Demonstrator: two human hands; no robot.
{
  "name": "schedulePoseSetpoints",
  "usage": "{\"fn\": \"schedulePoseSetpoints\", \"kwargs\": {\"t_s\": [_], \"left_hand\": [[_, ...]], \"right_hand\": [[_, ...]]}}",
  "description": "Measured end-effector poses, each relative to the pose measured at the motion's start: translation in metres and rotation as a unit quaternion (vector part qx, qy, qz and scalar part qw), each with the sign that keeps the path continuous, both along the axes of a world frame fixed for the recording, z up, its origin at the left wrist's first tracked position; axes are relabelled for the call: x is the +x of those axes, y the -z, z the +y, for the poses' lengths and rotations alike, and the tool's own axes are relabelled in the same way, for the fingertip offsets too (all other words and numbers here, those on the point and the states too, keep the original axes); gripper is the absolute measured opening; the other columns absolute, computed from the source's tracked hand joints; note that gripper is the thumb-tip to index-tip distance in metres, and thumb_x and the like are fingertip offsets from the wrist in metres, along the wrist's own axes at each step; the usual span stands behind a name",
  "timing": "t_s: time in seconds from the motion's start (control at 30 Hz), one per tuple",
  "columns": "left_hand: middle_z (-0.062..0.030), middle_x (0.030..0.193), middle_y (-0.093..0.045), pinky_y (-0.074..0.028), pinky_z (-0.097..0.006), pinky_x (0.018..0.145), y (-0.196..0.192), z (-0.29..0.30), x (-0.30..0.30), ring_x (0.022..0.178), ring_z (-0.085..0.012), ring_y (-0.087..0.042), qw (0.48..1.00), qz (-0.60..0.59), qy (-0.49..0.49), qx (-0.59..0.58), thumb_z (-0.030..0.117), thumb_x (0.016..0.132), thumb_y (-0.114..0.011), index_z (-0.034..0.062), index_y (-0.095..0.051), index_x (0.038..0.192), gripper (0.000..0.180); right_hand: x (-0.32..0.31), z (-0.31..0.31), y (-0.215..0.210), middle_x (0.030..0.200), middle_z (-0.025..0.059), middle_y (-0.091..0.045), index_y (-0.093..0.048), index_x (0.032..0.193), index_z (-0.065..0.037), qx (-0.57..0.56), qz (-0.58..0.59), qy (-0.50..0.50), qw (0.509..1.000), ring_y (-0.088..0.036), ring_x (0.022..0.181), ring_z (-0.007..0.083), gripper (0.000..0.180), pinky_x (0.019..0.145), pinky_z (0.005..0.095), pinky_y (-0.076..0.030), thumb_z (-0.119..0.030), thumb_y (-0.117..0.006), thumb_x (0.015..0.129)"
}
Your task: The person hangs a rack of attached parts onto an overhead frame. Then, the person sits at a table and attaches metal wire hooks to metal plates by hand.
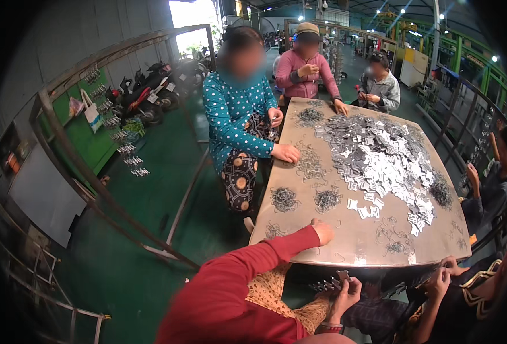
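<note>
My left hand (pixel 323 231), in a red sleeve (pixel 247 261), reaches over the near edge of the table. Its fingers are bent together close to the tabletop, and what they may hold is too small to make out. Loose wire hooks (pixel 273 230) lie to its left. Below the table edge my right hand (pixel 345 298), with a band at the wrist, grips a small flat metal plate (pixel 343 276). A row of small shiny metal pieces (pixel 324 285) extends beside that plate, over my patterned trouser leg.
A large heap of metal plates (pixel 379 149) covers the table (pixel 299 252), with piles of wire hooks (pixel 283 199) around it. A person in a dotted top (pixel 230 117) sits at the left side. Others sit at the far end and right. A metal frame (pixel 115 229) stands left.
</note>
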State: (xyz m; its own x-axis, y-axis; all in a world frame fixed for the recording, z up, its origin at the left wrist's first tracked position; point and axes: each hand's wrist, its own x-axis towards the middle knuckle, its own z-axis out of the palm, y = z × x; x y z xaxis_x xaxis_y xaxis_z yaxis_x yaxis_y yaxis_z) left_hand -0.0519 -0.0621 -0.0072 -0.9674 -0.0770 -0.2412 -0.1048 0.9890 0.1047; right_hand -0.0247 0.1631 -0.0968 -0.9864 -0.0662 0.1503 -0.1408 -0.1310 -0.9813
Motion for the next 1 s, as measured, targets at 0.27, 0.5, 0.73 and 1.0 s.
{"fn": "schedulePoseSetpoints", "kwargs": {"t_s": [0.27, 0.5, 0.73, 1.0], "left_hand": [[-0.0209, 0.103, -0.057, -0.038, -0.049, 0.079, 0.126, -0.008, -0.001, 0.103, -0.0345, -0.048, 0.984, 0.129, -0.112, -0.055, 0.015, 0.078, -0.051, 0.002, -0.065, 0.095, 0.025], [-0.0169, 0.103, -0.057, -0.038, -0.053, 0.079, 0.106, -0.013, 0.002, 0.095, -0.0326, -0.056, 0.986, 0.13, -0.1, -0.02, 0.013, 0.079, -0.05, 0.0034, -0.065, 0.093, 0.023], [-0.0166, 0.098, -0.061, -0.039, -0.058, 0.077, 0.077, -0.023, -0.002, 0.093, -0.0325, -0.061, 0.99, 0.094, -0.101, 0.026, 0.009, 0.079, -0.05, 0.0052, -0.067, 0.087, 0.02], [-0.017, 0.091, -0.065, -0.047, -0.048, 0.075, 0.069, -0.033, 0.0, 0.089, -0.0327, -0.063, 0.994, 0.046, -0.074, 0.064, 0.008, 0.075, -0.051, 0.0041, -0.067, 0.087, 0.021]], "right_hand": [[0.004, -0.002, -0.009, 0.086, 0.0023, -0.053, -0.054, 0.09, 0.001, -0.001, -0.003, -0.001, 1.0, -0.05, 0.079, 0.0105, 0.009, 0.075, 0.0232, -0.042, 0.005, -0.055, 0.082], [0.002, -0.003, -0.014, 0.086, 0.0029, -0.053, -0.053, 0.09, 0.0, -0.015, -0.001, -0.015, 1.0, -0.05, 0.08, 0.0109, 0.008, 0.075, 0.0238, -0.044, 0.005, -0.054, 0.083], [0.01, 0.0, -0.021, 0.087, 0.0041, -0.054, -0.052, 0.092, 0.0, -0.009, 0.012, -0.02, 1.0, -0.052, 0.081, 0.0114, 0.009, 0.076, 0.0243, -0.045, 0.004, -0.054, 0.084], [0.021, -0.003, -0.014, 0.093, 0.0061, -0.059, -0.056, 0.099, 0.002, -0.031, -0.008, -0.035, 0.999, -0.056, 0.084, 0.0126, 0.015, 0.078, 0.0252, -0.047, 0.005, -0.053, 0.084]]}}
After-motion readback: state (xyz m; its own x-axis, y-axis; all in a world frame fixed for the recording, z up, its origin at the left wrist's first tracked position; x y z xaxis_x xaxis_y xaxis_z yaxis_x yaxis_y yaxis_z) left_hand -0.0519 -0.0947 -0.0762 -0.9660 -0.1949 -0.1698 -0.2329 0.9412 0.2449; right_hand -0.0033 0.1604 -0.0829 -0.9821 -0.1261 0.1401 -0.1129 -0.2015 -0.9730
